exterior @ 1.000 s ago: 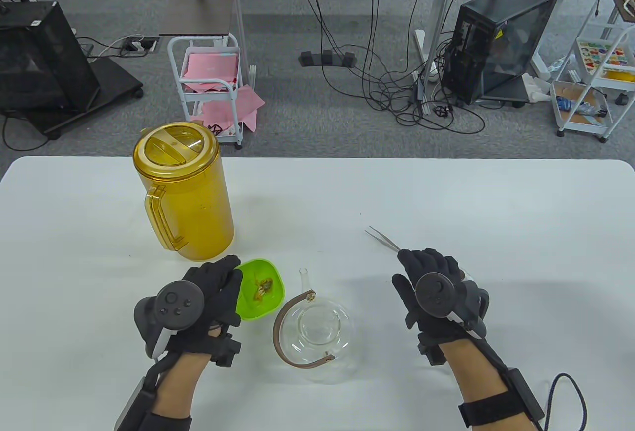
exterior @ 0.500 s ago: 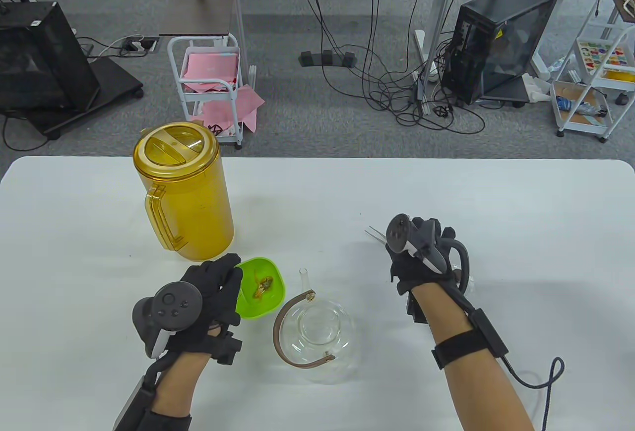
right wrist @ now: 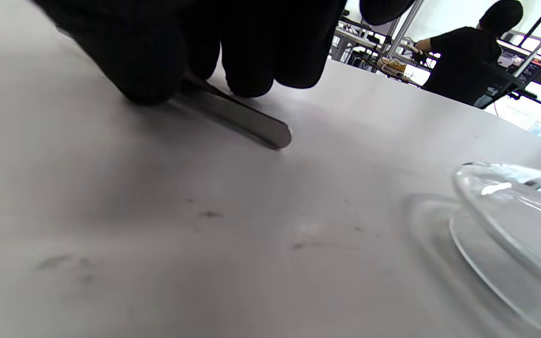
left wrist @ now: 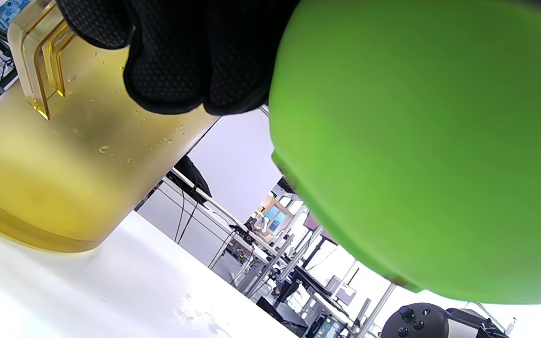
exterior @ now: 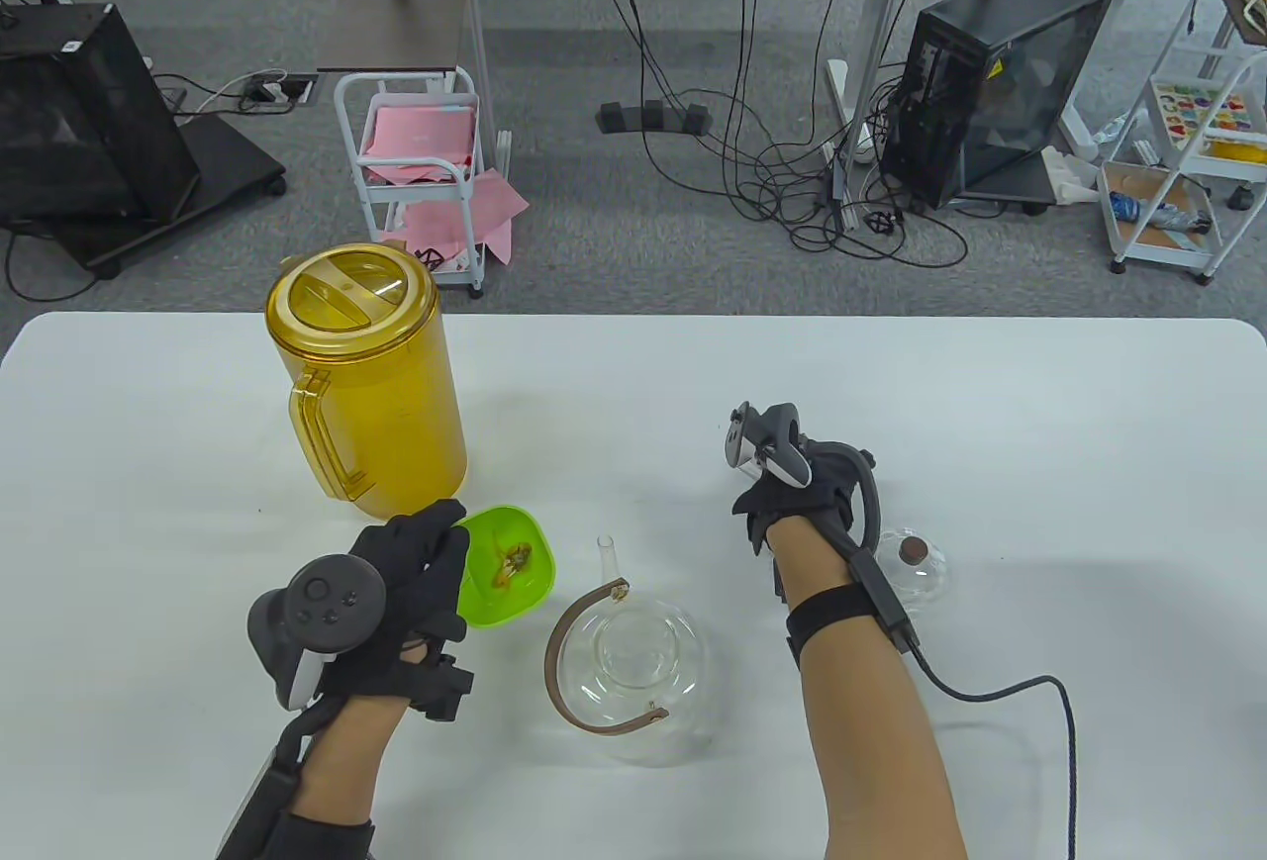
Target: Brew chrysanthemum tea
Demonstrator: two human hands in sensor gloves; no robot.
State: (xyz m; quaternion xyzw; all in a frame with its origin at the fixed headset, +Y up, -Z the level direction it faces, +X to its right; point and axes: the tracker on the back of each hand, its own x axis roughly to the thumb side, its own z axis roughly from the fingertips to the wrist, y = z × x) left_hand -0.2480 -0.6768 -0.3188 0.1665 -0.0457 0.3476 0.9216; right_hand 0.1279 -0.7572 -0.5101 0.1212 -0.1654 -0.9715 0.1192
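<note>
My left hand [exterior: 416, 568] grips the rim of a small green bowl [exterior: 510, 568] holding dried chrysanthemum flowers [exterior: 512, 563]. In the left wrist view the bowl's underside [left wrist: 421, 141] hangs above the table, with my fingers [left wrist: 195, 56] on its edge. An empty glass teapot [exterior: 683, 647] with a brown handle stands to the bowl's right, lid off. My right hand [exterior: 792, 489] is turned down onto the table; its fingertips [right wrist: 251, 51] pinch the metal tweezers [right wrist: 247, 124], which lie flat. The table view hides the tweezers under the hand.
A tall yellow pitcher [exterior: 366, 385] with its lid on stands behind the bowl, close to my left fingers, pitcher [left wrist: 64, 164]. The glass teapot lid [exterior: 911, 563] lies right of my right wrist, lid [right wrist: 510, 206]. A person [right wrist: 467, 70] sits far behind.
My right hand moved forward and left and rolled down onto the tweezers, uncovering the teapot lid. My left hand shifted the green bowl slightly left and raised it.
</note>
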